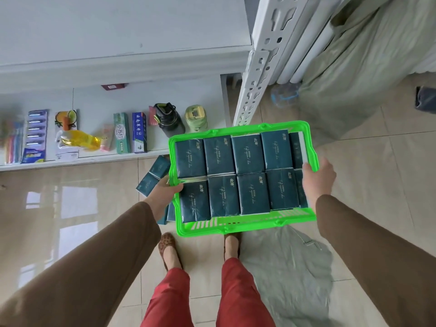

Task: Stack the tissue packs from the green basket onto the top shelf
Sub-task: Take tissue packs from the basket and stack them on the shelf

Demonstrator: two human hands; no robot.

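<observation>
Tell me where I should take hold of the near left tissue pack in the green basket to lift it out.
Take the near left tissue pack from above, pinching its two long edges. It lies flat, label up, with a neighbour on its right and the green basket wall on its left, so only the top is open. Both the left hand and right hand hold the basket rim; free one first.

One green basket [245, 226] is holding ten dark tissue packs [250, 154] in two rows of five, the rightmost pair showing only partly. Two bottles [168, 120] are standing on the lower shelf [94, 159], beside two upright toothpaste boxes [139, 132].
</observation>
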